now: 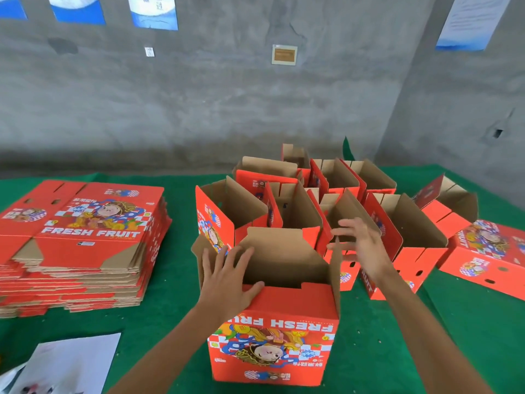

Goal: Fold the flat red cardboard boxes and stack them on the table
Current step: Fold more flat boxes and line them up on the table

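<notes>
Left hand [227, 275] spread on open red box [272, 345], right hand [358, 245] open above, empty

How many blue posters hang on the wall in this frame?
4. Three in a row at top left: leftmost poster, second poster, third poster; fourth poster at top right. All are cropped; others may hang outside the frame.

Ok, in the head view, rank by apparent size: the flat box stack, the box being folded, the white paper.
1. Flat box stack, largest.
2. Box being folded; it sits nearer the camera, so the gap is unsure.
3. White paper, smallest, though cut off by the frame edge.
</notes>
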Demonstrator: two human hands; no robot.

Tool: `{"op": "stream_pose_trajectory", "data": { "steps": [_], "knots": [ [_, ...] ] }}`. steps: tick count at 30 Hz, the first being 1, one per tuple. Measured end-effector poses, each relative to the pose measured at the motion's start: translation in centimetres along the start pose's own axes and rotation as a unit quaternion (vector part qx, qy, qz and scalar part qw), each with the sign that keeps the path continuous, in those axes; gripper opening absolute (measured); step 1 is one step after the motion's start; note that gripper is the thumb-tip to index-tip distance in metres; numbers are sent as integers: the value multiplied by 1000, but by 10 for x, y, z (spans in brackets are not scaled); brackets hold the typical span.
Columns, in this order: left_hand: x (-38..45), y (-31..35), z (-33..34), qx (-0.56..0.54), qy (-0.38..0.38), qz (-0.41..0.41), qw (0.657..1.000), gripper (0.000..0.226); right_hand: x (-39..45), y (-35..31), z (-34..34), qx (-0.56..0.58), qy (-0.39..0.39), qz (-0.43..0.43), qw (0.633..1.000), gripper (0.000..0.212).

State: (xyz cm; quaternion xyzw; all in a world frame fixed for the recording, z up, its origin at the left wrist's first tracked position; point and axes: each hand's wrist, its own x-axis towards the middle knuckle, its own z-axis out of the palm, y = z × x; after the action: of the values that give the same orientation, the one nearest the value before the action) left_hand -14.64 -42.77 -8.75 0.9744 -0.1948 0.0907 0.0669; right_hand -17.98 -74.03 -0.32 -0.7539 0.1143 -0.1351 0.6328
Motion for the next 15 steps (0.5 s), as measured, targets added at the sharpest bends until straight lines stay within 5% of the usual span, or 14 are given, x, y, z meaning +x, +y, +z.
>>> {"op": "stream_pose_trajectory", "data": {
  "steps": [2,4,6,9,11,15],
  "knots": [
    [0,9,-3,14,36,-14,999,91,-9,21,4,21,-51,13,998,21],
    [0,20,-5,26,95,-16,995,100,-18,53,16,-190,-102,-29,976,43],
    [0,29,-6,10,147,-14,989,112,-25,74,31,-382,-100,-69,916,75],
    [-4,35,-2,-81,184,-17,979,124,-24,80,40,-355,-72,-52,931,93],
    [-9,37,2,-144,143,-25,979,111,-23,82,39,-360,-72,-53,929,93],
    [-24,31,5,-137,104,0,985,43,-29,84,37,-270,-81,-123,951,63]
  ]
}}
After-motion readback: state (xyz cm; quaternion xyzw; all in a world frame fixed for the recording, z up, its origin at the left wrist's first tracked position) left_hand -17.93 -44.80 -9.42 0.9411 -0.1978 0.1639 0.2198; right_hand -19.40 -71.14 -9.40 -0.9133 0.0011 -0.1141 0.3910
